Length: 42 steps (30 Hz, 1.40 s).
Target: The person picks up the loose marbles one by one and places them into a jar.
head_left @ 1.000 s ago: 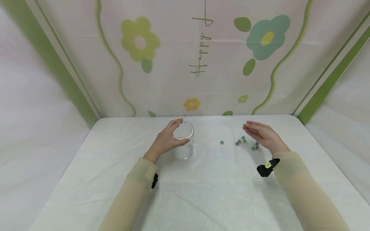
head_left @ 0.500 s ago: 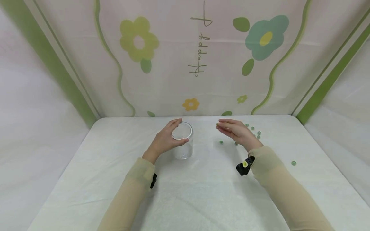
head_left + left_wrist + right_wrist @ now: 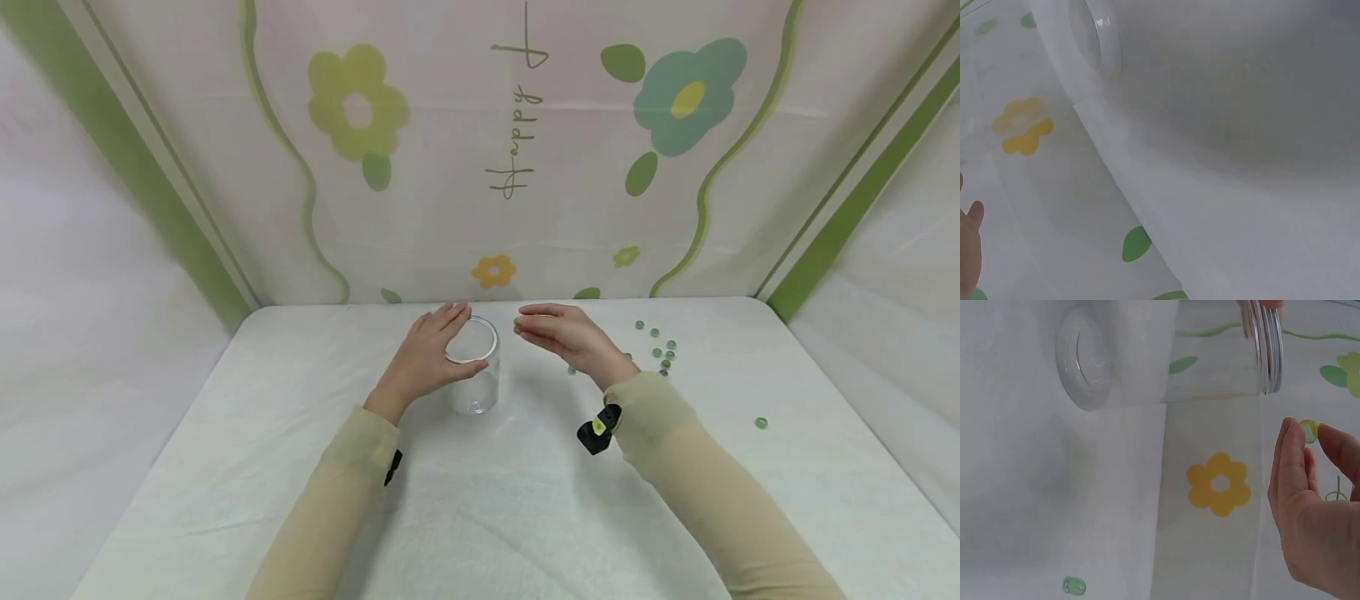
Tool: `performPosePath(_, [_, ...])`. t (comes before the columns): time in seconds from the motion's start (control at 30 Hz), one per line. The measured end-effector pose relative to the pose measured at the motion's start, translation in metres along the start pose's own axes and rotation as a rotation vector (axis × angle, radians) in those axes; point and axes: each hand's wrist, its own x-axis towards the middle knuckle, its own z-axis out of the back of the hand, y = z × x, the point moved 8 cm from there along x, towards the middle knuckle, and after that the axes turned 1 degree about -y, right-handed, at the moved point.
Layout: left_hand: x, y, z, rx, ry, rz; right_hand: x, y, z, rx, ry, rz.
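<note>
A clear glass jar stands upright on the white cloth in the head view, its mouth uncovered. My left hand holds it at the rim, thumb on the near side and fingers on the far side. Just right of the mouth, at about rim height, my right hand pinches a yellow-green marble between thumb and fingertips. The right wrist view shows the jar sideways, with that marble beyond its rim. Only the jar's base appears at the top of the left wrist view.
Several loose marbles lie scattered on the cloth behind the right wrist, some partly hidden by it. One marble sits farther right, by itself. A flowered cloth wall rises at the table's back edge.
My right hand has moved left with the marble, from above the scattered marbles to beside the jar's mouth. Marbles it had covered now show. The left hand and jar stay in place.
</note>
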Motion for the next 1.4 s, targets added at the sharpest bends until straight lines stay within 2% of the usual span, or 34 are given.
performPosePath(0.13, [0.0, -0.001, 0.001, 0.061, 0.033, -0.01, 0.002, 0.001, -0.012, -0.028, -0.004, 0.0])
performPosePath(0.33, [0.0, -0.004, 0.002, 0.102, 0.081, -0.014, 0.004, 0.001, -0.023, -0.084, -0.017, -0.011])
performPosePath(0.63, [0.001, -0.004, 0.002, 0.117, 0.168, 0.019, 0.003, 0.005, -0.027, -0.146, -0.045, -0.002])
performPosePath(0.97, [0.001, -0.005, 0.003, 0.114, 0.23, 0.041, 0.002, 0.003, -0.026, -0.121, -0.055, -0.014])
performPosePath(1.2, [0.0, -0.005, 0.002, 0.127, 0.261, 0.058, 0.0, 0.0, -0.014, -0.128, -0.036, -0.005])
performPosePath(1.4, [0.001, -0.006, 0.004, 0.122, 0.239, 0.05, -0.009, -0.004, 0.019, -0.133, -0.033, -0.002])
